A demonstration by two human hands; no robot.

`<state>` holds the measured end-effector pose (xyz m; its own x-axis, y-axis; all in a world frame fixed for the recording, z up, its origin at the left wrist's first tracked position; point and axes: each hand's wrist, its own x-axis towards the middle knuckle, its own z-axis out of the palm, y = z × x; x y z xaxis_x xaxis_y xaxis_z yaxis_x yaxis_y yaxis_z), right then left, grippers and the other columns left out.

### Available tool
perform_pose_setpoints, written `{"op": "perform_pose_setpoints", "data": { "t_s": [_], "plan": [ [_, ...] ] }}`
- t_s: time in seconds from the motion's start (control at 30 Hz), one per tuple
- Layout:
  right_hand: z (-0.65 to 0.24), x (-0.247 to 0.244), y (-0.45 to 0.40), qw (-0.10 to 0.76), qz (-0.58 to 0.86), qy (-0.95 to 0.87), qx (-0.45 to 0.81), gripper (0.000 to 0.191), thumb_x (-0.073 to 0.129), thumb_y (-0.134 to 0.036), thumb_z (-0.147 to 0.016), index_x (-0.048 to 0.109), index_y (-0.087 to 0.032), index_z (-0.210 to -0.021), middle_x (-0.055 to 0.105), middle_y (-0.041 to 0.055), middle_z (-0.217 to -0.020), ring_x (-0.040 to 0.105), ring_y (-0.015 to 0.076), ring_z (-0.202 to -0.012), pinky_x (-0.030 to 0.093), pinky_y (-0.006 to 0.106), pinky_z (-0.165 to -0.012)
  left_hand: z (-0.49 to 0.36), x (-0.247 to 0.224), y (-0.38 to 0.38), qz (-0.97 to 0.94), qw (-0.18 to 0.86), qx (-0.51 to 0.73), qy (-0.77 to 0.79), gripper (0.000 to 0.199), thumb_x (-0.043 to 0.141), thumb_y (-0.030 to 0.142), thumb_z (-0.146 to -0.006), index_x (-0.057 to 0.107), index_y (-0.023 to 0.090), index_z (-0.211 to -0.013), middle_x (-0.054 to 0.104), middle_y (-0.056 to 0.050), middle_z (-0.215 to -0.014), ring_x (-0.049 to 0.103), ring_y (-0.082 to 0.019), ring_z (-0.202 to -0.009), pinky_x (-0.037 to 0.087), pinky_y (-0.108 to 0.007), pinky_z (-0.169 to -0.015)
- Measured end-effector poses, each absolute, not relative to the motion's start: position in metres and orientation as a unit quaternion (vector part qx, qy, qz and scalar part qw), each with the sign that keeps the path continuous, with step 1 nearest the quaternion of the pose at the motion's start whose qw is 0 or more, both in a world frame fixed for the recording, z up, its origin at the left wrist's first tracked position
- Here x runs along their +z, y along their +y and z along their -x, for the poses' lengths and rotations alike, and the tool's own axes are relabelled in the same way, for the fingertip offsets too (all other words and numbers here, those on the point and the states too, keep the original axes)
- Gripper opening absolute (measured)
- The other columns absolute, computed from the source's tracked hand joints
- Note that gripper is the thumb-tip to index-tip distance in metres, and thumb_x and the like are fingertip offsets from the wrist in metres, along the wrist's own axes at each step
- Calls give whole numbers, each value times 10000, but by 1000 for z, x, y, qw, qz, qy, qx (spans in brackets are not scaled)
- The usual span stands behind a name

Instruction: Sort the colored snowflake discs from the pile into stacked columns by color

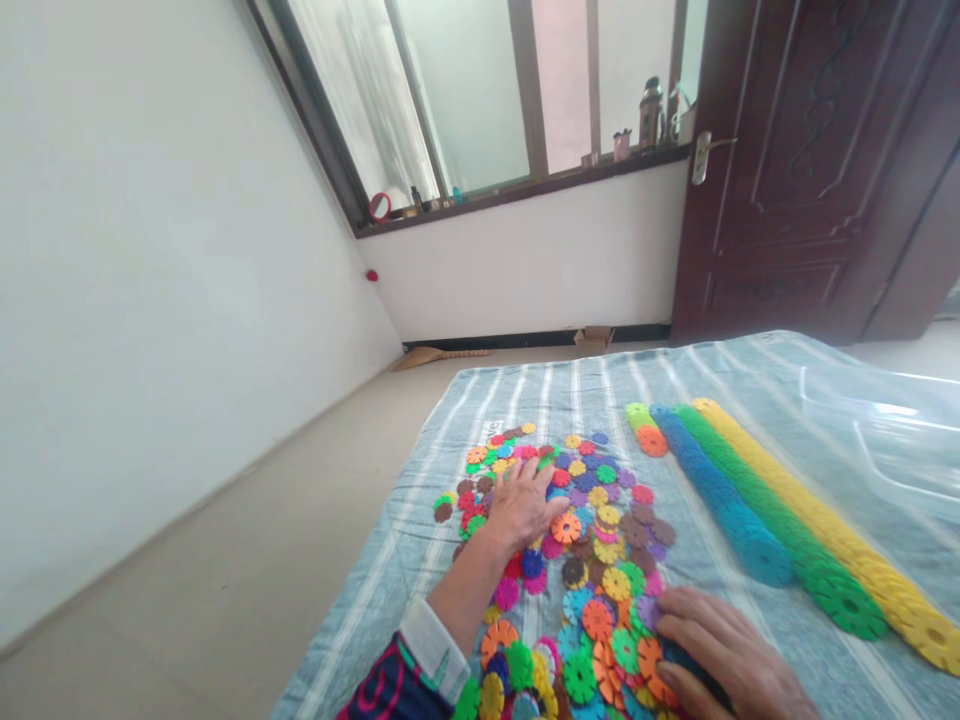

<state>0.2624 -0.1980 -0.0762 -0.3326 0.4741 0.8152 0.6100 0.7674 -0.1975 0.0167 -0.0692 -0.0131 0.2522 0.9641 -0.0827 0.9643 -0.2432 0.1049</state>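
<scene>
Notched plastic discs (598, 619) in many colours lie in a loose, overlapping spread on the striped cloth. Over the far part of this spread my left hand (521, 505) reaches palm down, its fingers apart and touching the discs. My right hand (739, 650) is at the near right edge of the spread, thumb and fingers curled around dark blue discs (696, 672) that are mostly hidden by it. To the right, overlapping discs form long rows: blue (724, 495), green (780, 520) and yellow (825, 510). A short lime-green row (638, 414) ends with an orange disc (652, 441).
A clear plastic bin (900, 440) stands at the right on the cloth-covered surface (600, 385). Beyond are a dark red door (810, 200) and a window sill with a thermos (651, 112). A broom (442, 355) and a cardboard box (594, 340) are on the floor.
</scene>
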Motion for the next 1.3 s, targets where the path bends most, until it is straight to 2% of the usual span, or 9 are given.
{"op": "perform_pose_setpoints", "data": {
  "t_s": [0.17,0.3,0.43,0.67,0.93,1.03,1.17,1.3],
  "plan": [
    [-262,-73,-200,457,352,-814,-68,219,559,-399,-925,677,-220,-971,759,48,-936,728,187,-842,596,248,-735,-5,-10,-63,-764,33,-11,644,525,468,536,-902,516,284,-1359,409,-112,-1514,324,-377,-1405,246,-598,-1126],
    [-261,-73,-201,455,358,-813,-60,215,560,-396,-923,676,-221,-969,755,48,-941,722,188,-859,591,253,-757,2,-6,-74,-752,44,-25,657,548,461,532,-906,479,301,-1402,347,-105,-1551,259,-389,-1435,256,-572,-1131],
    [-259,-70,-203,454,366,-811,-45,206,562,-386,-921,677,-220,-961,752,50,-931,718,186,-860,585,246,-756,8,-7,-93,-759,51,-24,649,522,461,504,-917,467,335,-1410,318,-98,-1568,242,-381,-1444,263,-576,-1128],
    [-259,-70,-204,446,371,-814,-29,204,551,-373,-927,672,-219,-982,742,56,-958,705,193,-902,577,262,-783,3,-13,-114,-789,51,-15,612,539,477,499,-919,484,262,-1404,340,-119,-1558,267,-340,-1444,265,-535,-1151],
    [-257,-70,-206,437,386,-812,12,195,522,-344,-943,650,-208,-1000,718,66,-982,677,199,-936,565,295,-801,-23,-13,-89,-837,76,-16,541,532,427,510,-939,472,251,-1401,340,-90,-1562,288,-287,-1442,267,-527,-1153],
    [-256,-68,-207,438,393,-808,26,202,507,-348,-951,644,-210,-1006,711,66,-984,670,198,-937,558,300,-813,-25,-9,-68,-824,47,-9,565,481,436,477,-938,553,206,-1318,409,-123,-1519,360,-309,-1401,307,-530,-1125],
    [-255,-66,-207,438,395,-807,32,216,489,-356,-958,644,-214,-1011,709,70,-986,665,200,-937,550,301,-815,-34,-7,-55,-805,-19,42,591,323,480,388,-925,669,192,-1099,578,-126,-1358,479,-281,-1304,353,-456,-1106],
    [-252,-68,-208,442,405,-799,47,228,472,-357,-965,645,-214,-1007,697,72,-989,651,206,-947,539,320,-826,-51,-13,-52,-850,39,57,522,376,482,316,-925,581,199,-1269,530,-102,-1427,451,-232,-1342,328,-400,-1143]
  ]
}}
